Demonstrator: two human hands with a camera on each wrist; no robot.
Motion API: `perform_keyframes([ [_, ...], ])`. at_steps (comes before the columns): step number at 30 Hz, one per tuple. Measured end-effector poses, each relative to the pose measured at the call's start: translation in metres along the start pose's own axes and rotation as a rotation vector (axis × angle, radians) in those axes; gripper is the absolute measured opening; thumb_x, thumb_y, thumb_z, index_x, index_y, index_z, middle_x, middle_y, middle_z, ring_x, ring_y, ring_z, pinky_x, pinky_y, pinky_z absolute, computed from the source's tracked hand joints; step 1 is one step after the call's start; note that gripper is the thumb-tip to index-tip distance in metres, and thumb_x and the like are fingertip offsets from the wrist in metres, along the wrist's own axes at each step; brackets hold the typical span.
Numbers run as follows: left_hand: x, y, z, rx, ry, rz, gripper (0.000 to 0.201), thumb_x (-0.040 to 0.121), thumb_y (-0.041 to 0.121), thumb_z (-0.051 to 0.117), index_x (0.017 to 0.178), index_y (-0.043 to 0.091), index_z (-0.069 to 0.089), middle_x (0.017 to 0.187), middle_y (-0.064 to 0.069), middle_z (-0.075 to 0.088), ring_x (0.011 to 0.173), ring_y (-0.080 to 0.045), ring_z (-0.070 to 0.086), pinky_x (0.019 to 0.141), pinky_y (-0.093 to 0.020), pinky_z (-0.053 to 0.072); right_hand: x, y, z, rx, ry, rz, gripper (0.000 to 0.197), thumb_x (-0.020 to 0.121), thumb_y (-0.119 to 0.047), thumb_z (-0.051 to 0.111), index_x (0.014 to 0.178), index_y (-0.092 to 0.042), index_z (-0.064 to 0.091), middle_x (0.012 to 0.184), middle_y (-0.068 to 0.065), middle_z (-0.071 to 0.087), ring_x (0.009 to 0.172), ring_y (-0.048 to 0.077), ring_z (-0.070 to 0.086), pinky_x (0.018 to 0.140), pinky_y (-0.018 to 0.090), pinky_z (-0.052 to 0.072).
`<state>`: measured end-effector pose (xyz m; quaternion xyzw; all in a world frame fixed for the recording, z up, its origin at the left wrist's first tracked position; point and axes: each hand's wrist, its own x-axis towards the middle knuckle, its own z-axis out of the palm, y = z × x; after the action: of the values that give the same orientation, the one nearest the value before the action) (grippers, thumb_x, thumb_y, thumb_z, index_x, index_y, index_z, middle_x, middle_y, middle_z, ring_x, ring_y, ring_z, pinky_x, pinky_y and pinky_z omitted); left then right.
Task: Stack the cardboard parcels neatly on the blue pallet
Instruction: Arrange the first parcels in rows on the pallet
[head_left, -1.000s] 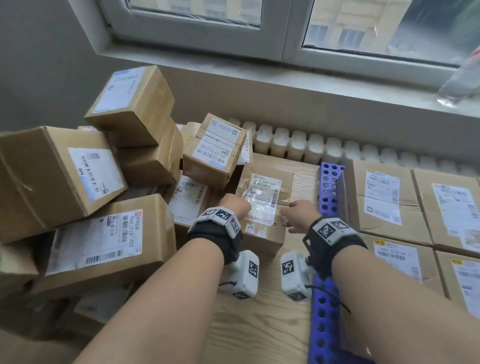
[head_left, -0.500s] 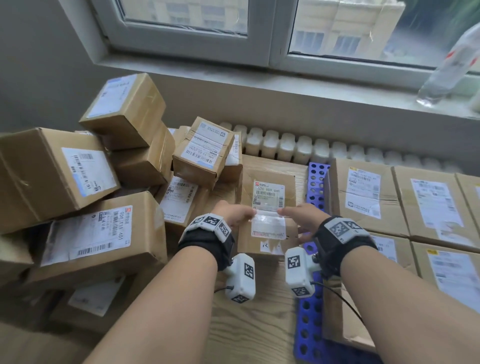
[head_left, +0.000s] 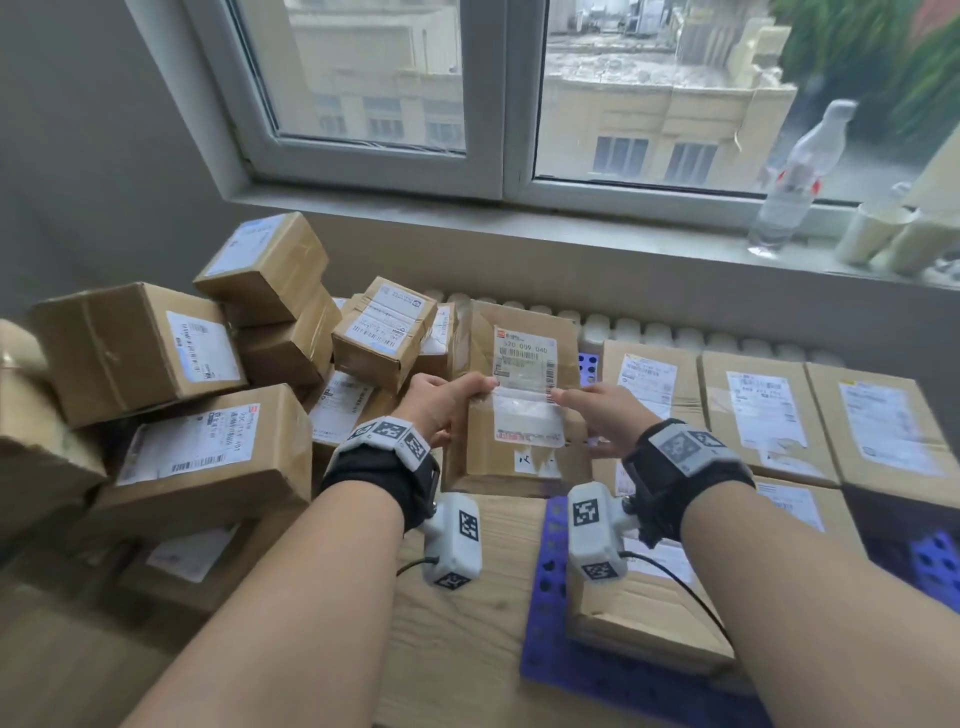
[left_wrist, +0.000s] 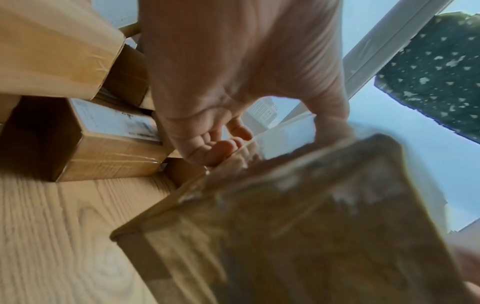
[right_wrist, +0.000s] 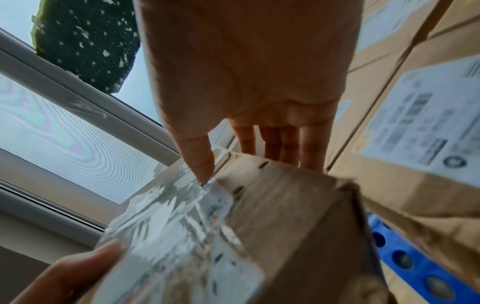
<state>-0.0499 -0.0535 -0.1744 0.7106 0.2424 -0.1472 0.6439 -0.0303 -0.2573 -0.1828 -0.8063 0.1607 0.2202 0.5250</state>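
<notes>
Taped cardboard parcel held up between both hands, above the tabletop at the blue pallet's left edge.

It looks light and stiff, but the glossy tape over its label is probably slick, so bare cardboard sides are the better hold. The left hand grips its left edge with thumb on top; the right hand clamps the right edge, thumb on the label, fingers behind. Loose parcels are heaped to the left; stacked parcels lie flat on the pallet.
</notes>
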Motion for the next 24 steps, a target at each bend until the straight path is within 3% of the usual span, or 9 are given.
perform_keyframes([
  [5, -0.020, 0.002, 0.024, -0.030, 0.002, 0.058, 0.100, 0.041, 0.054, 0.083, 0.125, 0.017, 0.044, 0.118, -0.010, 0.064, 0.105, -0.024, 0.065, 0.078, -0.038, 0.056, -0.022, 0.007, -0.032, 0.074, 0.042, -0.091, 0.036, 0.092, -0.033, 0.064, 0.119, -0.010, 0.059, 0.105, 0.004, 0.062, 0.084, 0.013, 0.059, 0.057, 0.029, 0.051],
  [6, -0.025, 0.002, 0.030, -0.043, -0.002, 0.069, 0.101, 0.041, 0.055, 0.083, 0.127, 0.016, 0.046, 0.118, -0.010, 0.064, 0.104, -0.024, 0.065, 0.073, -0.036, 0.056, -0.027, 0.010, -0.039, 0.076, 0.052, -0.106, 0.037, 0.092, -0.034, 0.064, 0.119, -0.010, 0.060, 0.108, 0.005, 0.063, 0.087, 0.015, 0.061, 0.059, 0.030, 0.052],
  [9, -0.038, 0.002, 0.046, -0.083, -0.035, 0.094, 0.101, 0.043, 0.054, 0.083, 0.128, 0.010, 0.050, 0.116, -0.011, 0.065, 0.089, -0.020, 0.067, 0.059, -0.028, 0.054, -0.038, 0.019, -0.059, 0.073, 0.089, -0.158, 0.043, 0.089, -0.043, 0.065, 0.118, -0.012, 0.062, 0.115, 0.006, 0.065, 0.102, 0.022, 0.063, 0.084, 0.041, 0.056],
  [12, -0.054, 0.003, 0.067, -0.122, -0.078, 0.117, 0.099, 0.043, 0.052, 0.079, 0.128, 0.010, 0.050, 0.104, -0.011, 0.066, 0.073, -0.016, 0.065, 0.055, -0.024, 0.053, -0.054, 0.030, -0.081, 0.169, 0.036, -0.196, 0.037, 0.089, -0.047, 0.063, 0.109, -0.016, 0.064, 0.110, 0.005, 0.068, 0.099, 0.020, 0.064, 0.077, 0.039, 0.056],
  [14, -0.063, 0.004, 0.083, -0.135, -0.123, 0.120, 0.087, 0.048, 0.050, 0.077, 0.122, 0.011, 0.053, 0.100, -0.011, 0.065, 0.074, -0.018, 0.063, 0.055, -0.025, 0.054, -0.062, 0.038, -0.095, 0.251, -0.044, -0.185, 0.039, 0.087, -0.052, 0.064, 0.106, -0.019, 0.066, 0.109, 0.005, 0.072, 0.099, 0.023, 0.067, 0.082, 0.044, 0.056],
  [16, -0.070, 0.005, 0.101, -0.120, -0.186, 0.129, 0.048, 0.070, 0.043, 0.072, 0.105, 0.013, 0.059, 0.092, -0.011, 0.063, 0.074, -0.019, 0.059, 0.060, -0.027, 0.055, -0.070, 0.048, -0.109, 0.324, -0.096, -0.183, 0.045, 0.087, -0.052, 0.063, 0.114, -0.016, 0.066, 0.108, 0.007, 0.073, 0.096, 0.025, 0.069, 0.087, 0.046, 0.057],
  [18, -0.077, 0.005, 0.119, -0.111, -0.234, 0.121, 0.020, 0.085, 0.034, 0.063, 0.091, 0.016, 0.060, 0.075, -0.006, 0.063, 0.067, -0.017, 0.055, 0.060, -0.025, 0.051, -0.077, 0.057, -0.124, 0.385, -0.123, -0.195, 0.037, 0.095, -0.042, 0.056, 0.116, -0.013, 0.062, 0.099, 0.008, 0.072, 0.081, 0.020, 0.070, 0.072, 0.035, 0.060],
  [21, -0.081, 0.004, 0.149, -0.122, -0.289, 0.105, 0.017, 0.088, 0.032, 0.059, 0.089, 0.015, 0.059, 0.055, 0.001, 0.062, 0.061, -0.016, 0.050, 0.059, -0.025, 0.042, -0.083, 0.074, -0.147, 0.451, -0.130, -0.189, 0.027, 0.099, -0.035, 0.050, 0.113, -0.013, 0.059, 0.088, 0.007, 0.070, 0.063, 0.015, 0.070, 0.054, 0.026, 0.058],
  [24, -0.079, 0.007, 0.175, -0.064, -0.381, 0.067, 0.022, 0.088, 0.033, 0.058, 0.096, 0.013, 0.056, 0.063, -0.001, 0.060, 0.061, -0.016, 0.050, 0.059, -0.024, 0.045, -0.089, 0.087, -0.170, 0.502, -0.076, -0.165, 0.030, 0.098, -0.035, 0.051, 0.117, -0.013, 0.059, 0.087, 0.007, 0.069, 0.065, 0.016, 0.068, 0.053, 0.026, 0.057],
])
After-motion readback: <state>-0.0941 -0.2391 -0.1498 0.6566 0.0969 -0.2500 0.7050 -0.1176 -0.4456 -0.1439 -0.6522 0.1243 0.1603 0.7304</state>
